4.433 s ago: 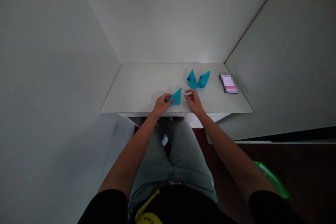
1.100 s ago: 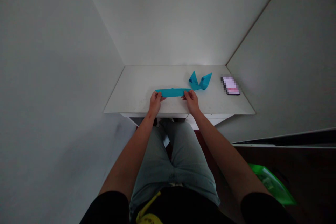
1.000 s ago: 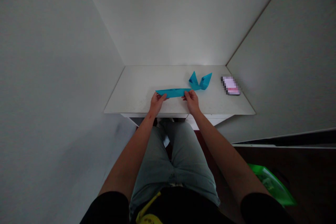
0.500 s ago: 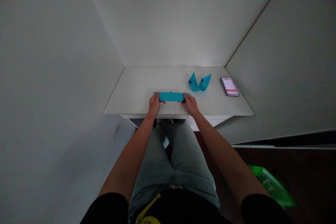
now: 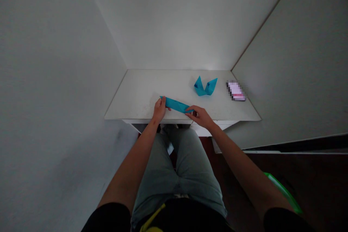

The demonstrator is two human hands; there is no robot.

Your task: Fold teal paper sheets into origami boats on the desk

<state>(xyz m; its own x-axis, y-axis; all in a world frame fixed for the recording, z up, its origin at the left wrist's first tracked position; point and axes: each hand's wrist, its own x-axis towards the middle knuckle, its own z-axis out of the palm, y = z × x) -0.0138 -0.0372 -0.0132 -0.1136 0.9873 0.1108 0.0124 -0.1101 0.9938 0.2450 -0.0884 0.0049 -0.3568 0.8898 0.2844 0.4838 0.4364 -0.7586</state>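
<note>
Slantwise, a blue paper strip, left grip pinching its left end, right grip pinching its right end.

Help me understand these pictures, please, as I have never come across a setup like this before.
There is no machine here: a person is working with two bare hands. Every picture comes from one camera worn on the person's head, looking forward and down, so the arms reach away from you.

On the white tabletop stands a folded blue paper shape with two raised points. To its right lies what looks like a phone, blurred into squares.

The left hand and right hand hold a blue paper strip by its two ends, with the right end slanting toward the person. Whether the strip touches the tabletop is hard to tell from this angle.
</note>
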